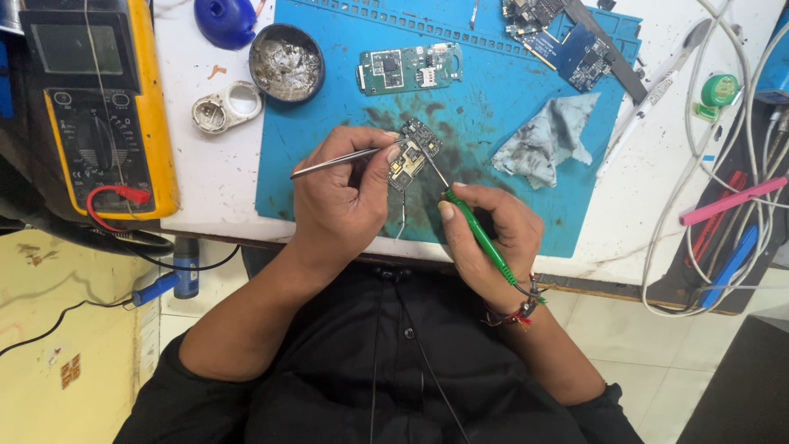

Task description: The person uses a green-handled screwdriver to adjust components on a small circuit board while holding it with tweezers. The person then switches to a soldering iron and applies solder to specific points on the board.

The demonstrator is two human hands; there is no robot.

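Note:
My left hand (343, 197) grips thin metal tweezers (333, 162) whose tips rest on a small dark circuit board (413, 153) lying on a blue work mat (493, 107). In my right hand (491, 238) is a green-handled soldering iron (477, 233), its metal tip pointing up and left onto the same board. A thin wire of solder trails down from the board between both hands.
A green circuit board (408, 68), a round tin of solder wool (286, 62), a grey rag (545, 140) and more boards (567, 41) lie on the mat. A yellow multimeter (99, 107) stands at the left. Cables and tools (723, 205) crowd the right.

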